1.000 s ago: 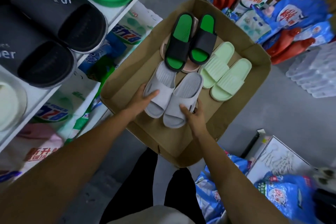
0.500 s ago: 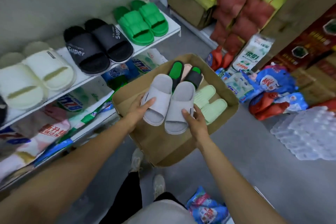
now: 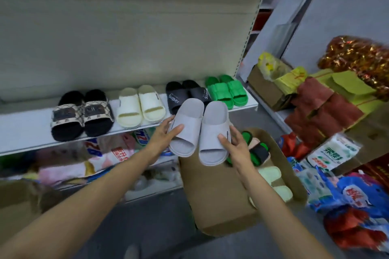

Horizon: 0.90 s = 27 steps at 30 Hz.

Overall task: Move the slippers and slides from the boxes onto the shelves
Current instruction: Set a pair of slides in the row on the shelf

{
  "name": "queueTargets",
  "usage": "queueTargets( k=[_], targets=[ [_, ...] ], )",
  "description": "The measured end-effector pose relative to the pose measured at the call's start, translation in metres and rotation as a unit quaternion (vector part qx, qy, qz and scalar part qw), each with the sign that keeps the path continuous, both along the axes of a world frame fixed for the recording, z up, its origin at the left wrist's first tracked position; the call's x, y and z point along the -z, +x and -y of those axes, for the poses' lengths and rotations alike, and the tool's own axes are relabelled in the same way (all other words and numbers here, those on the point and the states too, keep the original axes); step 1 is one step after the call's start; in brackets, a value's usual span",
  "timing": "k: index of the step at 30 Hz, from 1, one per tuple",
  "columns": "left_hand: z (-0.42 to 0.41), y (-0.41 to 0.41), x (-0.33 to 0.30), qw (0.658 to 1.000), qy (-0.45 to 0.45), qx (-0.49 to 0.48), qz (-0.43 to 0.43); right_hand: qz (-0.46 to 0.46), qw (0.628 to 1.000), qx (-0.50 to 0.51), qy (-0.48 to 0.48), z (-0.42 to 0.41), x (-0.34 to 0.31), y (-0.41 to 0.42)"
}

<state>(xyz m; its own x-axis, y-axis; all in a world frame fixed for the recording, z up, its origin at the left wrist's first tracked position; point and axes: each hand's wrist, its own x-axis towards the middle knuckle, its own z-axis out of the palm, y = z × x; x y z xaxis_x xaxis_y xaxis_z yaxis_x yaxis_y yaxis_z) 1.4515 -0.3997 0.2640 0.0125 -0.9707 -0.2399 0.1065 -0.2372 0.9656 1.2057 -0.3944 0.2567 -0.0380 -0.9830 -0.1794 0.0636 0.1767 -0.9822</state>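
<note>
Head view, the only one we've got: we're holding the pair of grey slides (image 3: pixel 199 132) mid-frame, up off the cardboard box (image 3: pixel 212 195) at lower right and just in front of the white shelf (image 3: pixel 27 130). Left hand (image 3: pixel 163 134) is curled round the outer edge of the left slide, thumb on the strap; right hand (image 3: pixel 235 145) does the same on the other. They look like light, bendy foam, probably grippy enough, so pinching at the strap and sides seems fine. Green-and-black slides (image 3: pixel 255 149) and pale green ones (image 3: pixel 273 181) are in the box.
</note>
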Motion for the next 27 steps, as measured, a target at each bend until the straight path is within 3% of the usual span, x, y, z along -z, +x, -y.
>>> queueTargets(
  k=[12, 27],
  targets=[
    [-0.042, 0.217, -0.016, 0.985, -0.013, -0.171, -0.032, -0.036, 0.988, -0.15, -0.026, 0.032, -0.034, 0.23],
    [-0.127, 0.473, 0.015, 0.957, 0.072, -0.282, 0.018, -0.079, 0.952, -0.294, 0.017, 0.011, 0.001, 0.509]
  ],
)
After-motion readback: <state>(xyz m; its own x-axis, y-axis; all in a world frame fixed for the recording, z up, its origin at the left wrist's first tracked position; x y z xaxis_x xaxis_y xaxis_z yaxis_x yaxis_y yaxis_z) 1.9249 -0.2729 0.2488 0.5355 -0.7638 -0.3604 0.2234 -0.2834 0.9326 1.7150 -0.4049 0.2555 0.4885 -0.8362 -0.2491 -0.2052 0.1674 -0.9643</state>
